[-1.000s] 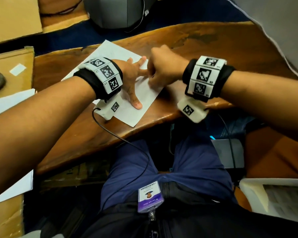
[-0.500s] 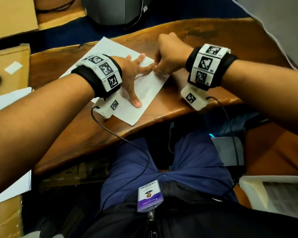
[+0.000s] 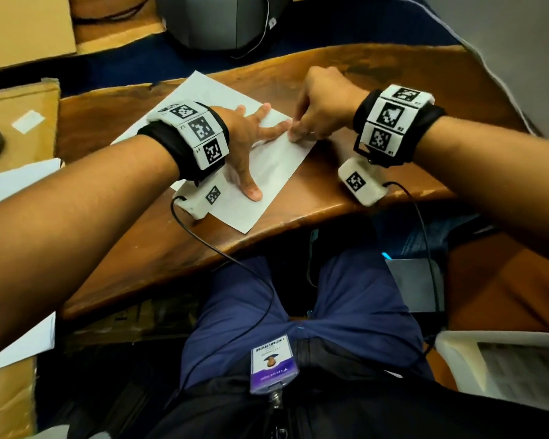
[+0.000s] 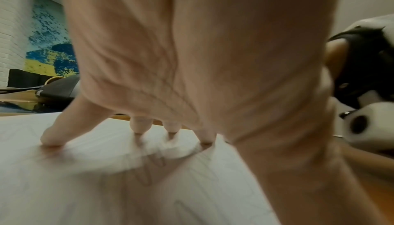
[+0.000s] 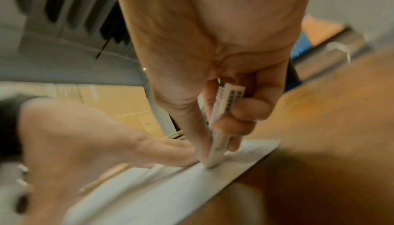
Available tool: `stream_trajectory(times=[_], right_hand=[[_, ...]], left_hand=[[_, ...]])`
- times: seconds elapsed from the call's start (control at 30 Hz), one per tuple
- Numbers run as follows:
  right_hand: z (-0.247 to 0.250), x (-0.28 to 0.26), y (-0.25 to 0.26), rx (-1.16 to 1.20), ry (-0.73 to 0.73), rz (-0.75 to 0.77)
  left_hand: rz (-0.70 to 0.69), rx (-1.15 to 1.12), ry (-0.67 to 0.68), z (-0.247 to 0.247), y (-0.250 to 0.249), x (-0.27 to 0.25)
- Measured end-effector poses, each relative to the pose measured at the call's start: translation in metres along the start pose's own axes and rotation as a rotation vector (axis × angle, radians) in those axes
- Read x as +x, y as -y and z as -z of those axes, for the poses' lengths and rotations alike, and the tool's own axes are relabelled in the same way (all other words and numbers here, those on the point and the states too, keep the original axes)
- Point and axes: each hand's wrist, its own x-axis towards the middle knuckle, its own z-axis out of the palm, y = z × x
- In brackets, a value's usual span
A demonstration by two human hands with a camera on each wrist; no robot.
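A white sheet of paper (image 3: 276,172) with faint pencil lines lies on the wooden table (image 3: 346,191). My left hand (image 3: 251,137) lies flat on the sheet with fingers spread and straight, pressing it down; its fingertips (image 4: 138,127) touch the paper (image 4: 106,186). My right hand (image 3: 320,106) pinches a white eraser (image 5: 221,127) with a blue-printed sleeve. The eraser's tip presses on the paper (image 5: 170,186) near its far right edge, right beside my left index finger. The eraser is hidden in the head view.
A grey rounded object (image 3: 222,20) with a cable stands beyond the table. Cardboard boxes (image 3: 19,26) and more white sheets (image 3: 16,182) lie at the left. A pencil (image 5: 102,179) lies on the paper under my left hand. My lap (image 3: 298,312) is below the table's near edge.
My right hand with the eraser has moved away from me along the paper's right edge, then slightly back. The left hand has stayed pressed on the sheet.
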Motion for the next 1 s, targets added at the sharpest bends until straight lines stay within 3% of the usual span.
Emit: stream_trajectory(times=[0.07,0.13,0.2,0.27,0.33,0.43,0.5,0.6,0.67,0.73,0.8,0.87,1.0], right_hand=[[-0.008,0.0,0.004,-0.06,-0.06,0.041],[-0.019,-0.008,0.011,-0.115,0.016,0.142],[-0.011,-0.009,0.007,-0.043,0.105,0.099],[0.002,-0.002,-0.002,0.025,0.028,-0.006],[0.0,0.0,-0.002,-0.018,-0.073,0.009],[-0.022,-0.015,0.014,-0.132,0.046,0.167],[-0.014,-0.012,0.011,-0.079,0.106,0.12],[-0.003,0.001,-0.003,-0.034,-0.041,0.032],[-0.016,-0.005,0.005,-0.112,-0.048,0.11],[-0.023,-0.012,0.012,-0.144,0.046,0.182],[-0.008,-0.008,0.007,-0.078,0.059,0.092],[0.0,-0.001,-0.001,-0.05,-0.03,0.042],[-0.022,-0.017,0.016,-0.134,0.07,0.209]], left_hand=[[0.001,0.001,0.001,0.0,0.0,-0.001],[0.007,0.01,0.003,0.002,0.0,-0.002],[0.005,0.012,0.001,0.002,-0.001,-0.002],[-0.005,0.011,-0.003,0.001,-0.003,-0.004],[-0.002,0.022,-0.009,0.001,-0.002,-0.005],[0.005,0.029,0.005,0.003,-0.003,-0.005],[0.011,0.022,0.009,0.003,-0.003,-0.005],[0.009,0.031,0.005,0.003,-0.005,-0.006],[0.016,0.04,0.0,0.002,-0.004,-0.007],[0.011,0.051,-0.002,0.002,-0.004,-0.008],[0.007,0.048,-0.004,0.003,-0.006,-0.007],[0.006,0.042,-0.002,0.003,-0.005,-0.006],[0.008,0.059,0.006,0.001,-0.001,-0.004]])
